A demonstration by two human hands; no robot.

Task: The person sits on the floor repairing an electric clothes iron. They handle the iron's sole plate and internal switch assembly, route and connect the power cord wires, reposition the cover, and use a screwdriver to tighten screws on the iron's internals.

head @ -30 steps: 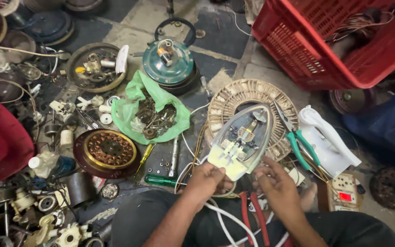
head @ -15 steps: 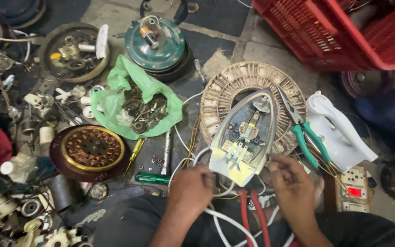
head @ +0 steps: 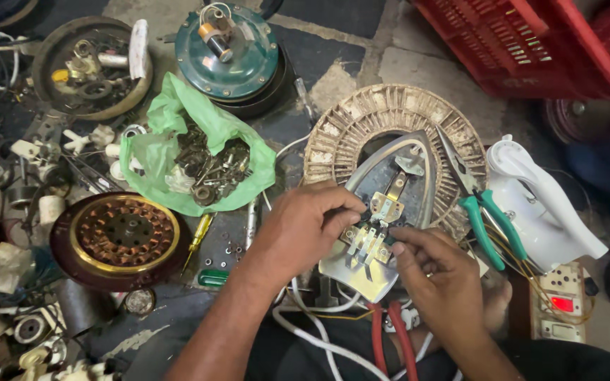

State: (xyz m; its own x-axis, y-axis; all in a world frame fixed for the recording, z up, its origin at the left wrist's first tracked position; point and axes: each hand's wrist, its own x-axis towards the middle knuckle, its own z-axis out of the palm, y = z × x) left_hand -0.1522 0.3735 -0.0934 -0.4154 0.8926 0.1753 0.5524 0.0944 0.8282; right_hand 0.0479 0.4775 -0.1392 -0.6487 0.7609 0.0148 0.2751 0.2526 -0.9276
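Head view: both hands, left [head: 305,229], right [head: 435,271], pinching iron soleplate [head: 397,204] terminals; clutter crowds edges

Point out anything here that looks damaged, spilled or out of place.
The iron under both hands lies opened up, its white cover off to the right. It rests on a crumbling ring of windings. Small screws are scattered loose below the torn green bag of metal parts.

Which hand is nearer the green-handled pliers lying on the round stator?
Right. The right hand sits just left of and below the green-handled pliers, not touching them. The left hand is farther left, across the iron soleplate.
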